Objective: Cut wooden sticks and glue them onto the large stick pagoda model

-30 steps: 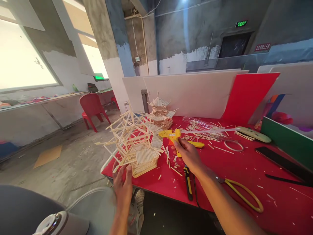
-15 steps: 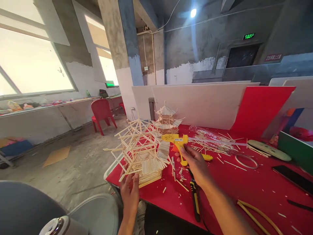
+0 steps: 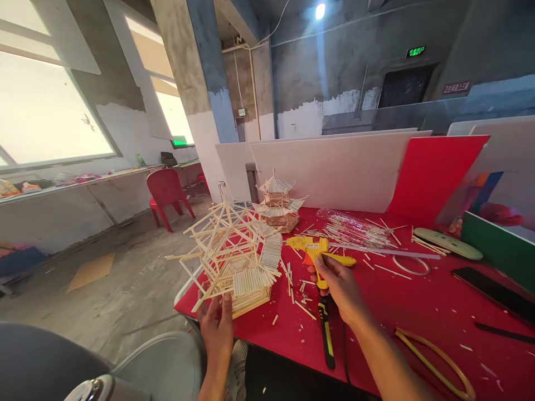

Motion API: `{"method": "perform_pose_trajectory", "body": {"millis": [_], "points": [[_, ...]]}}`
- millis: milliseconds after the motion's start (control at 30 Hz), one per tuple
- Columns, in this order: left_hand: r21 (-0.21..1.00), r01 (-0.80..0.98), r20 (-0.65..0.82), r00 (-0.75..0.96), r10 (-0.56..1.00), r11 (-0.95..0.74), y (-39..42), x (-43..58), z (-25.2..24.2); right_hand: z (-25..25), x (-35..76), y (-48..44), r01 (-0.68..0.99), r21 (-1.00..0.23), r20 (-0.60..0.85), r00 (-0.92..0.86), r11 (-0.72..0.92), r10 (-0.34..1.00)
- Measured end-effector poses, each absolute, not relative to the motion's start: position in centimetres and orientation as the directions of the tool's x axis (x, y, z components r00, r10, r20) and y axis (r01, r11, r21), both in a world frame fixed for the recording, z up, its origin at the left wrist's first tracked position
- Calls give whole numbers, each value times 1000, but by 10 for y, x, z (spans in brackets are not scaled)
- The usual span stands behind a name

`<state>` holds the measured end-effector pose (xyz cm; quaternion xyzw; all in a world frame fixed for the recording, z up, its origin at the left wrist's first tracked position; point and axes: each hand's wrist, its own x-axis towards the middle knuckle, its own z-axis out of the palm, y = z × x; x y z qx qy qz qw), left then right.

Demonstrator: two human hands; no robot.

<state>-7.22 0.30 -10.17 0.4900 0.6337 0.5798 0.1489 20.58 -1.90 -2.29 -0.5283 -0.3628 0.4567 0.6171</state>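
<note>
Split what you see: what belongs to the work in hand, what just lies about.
Apparently part of the work:
yellow glue gun, in the right hand
stick model, left hand at its edge
loose sticks

Apparently just lying about:
red chair
cardboard sheet
flat black slab

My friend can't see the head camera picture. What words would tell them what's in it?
A person's right hand holds a yellow glue gun beside an open-framed model made of thin sticks, while the left hand is at the model's near side. Another stick model with a pointed roof stands behind, and sticks lie on the red table.
</note>
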Motion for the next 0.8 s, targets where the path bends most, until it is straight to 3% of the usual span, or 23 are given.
{"method": "perform_pose_trajectory", "body": {"millis": [200,433,800], "points": [[866,471,405,-466,787,-167,7,-76,-99,1,219,15,-180,-981,15,317,76,948],[881,452,361,-450,817,-140,22,-98,-98,-2,238,27,-144,-990,-26,219,6,975],[945,291,269,-436,859,-149,27,-92,-101,-10,228,29,-108,-993,17,217,41,976]]}}
